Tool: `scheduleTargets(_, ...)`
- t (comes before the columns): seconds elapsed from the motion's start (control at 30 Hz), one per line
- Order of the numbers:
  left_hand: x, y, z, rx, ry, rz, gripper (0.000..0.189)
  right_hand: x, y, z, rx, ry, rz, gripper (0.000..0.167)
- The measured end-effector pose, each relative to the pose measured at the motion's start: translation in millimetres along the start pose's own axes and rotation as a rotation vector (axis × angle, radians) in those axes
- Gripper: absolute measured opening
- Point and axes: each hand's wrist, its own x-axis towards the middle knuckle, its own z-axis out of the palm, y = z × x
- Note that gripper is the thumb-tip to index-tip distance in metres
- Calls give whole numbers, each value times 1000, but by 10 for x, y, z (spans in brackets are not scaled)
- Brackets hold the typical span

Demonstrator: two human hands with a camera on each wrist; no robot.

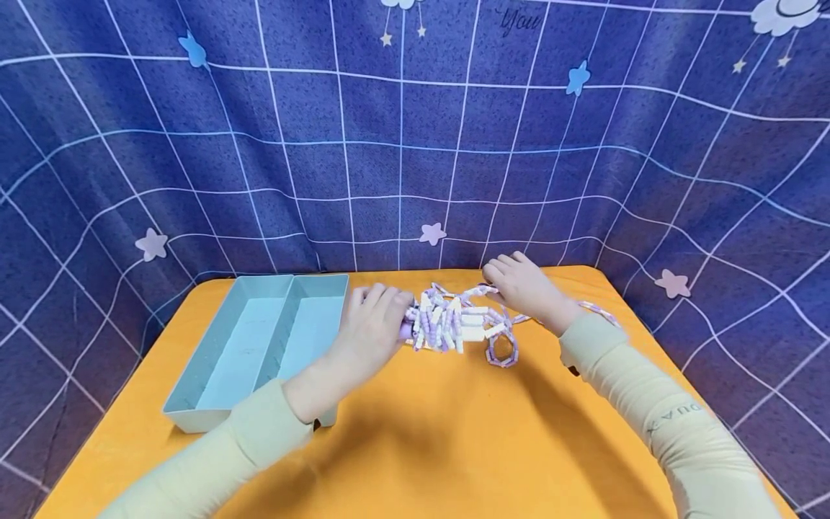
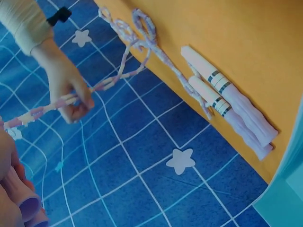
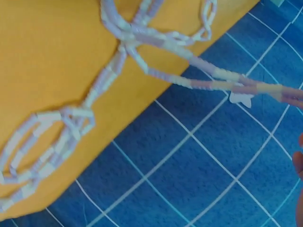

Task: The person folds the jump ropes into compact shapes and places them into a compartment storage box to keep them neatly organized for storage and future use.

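My left hand [image 1: 376,317] grips the lilac handles [image 2: 23,203] of a beaded jump rope, their hollow ends showing in the left wrist view. Much of its white-and-lilac beaded cord [image 1: 439,324] is wrapped round them in a bundle. To the right, my right hand [image 1: 521,288] pinches the doubled cord [image 2: 106,84] and draws it out from the bundle, fingers curled. A second beaded jump rope lies on the table; its loops [image 3: 66,132] and paired white-and-lilac handles [image 2: 227,101] show in the wrist views. In the head view, the hands and bundle partly hide it.
A pale blue tray [image 1: 262,360] with two compartments stands at the left on the orange tabletop [image 1: 415,447], close to my left forearm. A dark blue curtain [image 1: 402,144] with white grid lines and stars hangs behind the table's far edge.
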Motion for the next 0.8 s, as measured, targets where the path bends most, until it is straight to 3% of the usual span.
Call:
scheduleTargets(0.13, 17, -38, -38, -10, -28, -70, 60, -74, -59, 83, 7, -1, 20, 19)
scheduleTargets(0.37, 72, -113, -72, 10, -36, -185, 68, -162, -180, 248, 1, 53, 35, 27)
scheduleTargets(0.8, 174, -258, -45, 32, -2, -389, 52, -363, -467, 408, 16, 0, 57, 19)
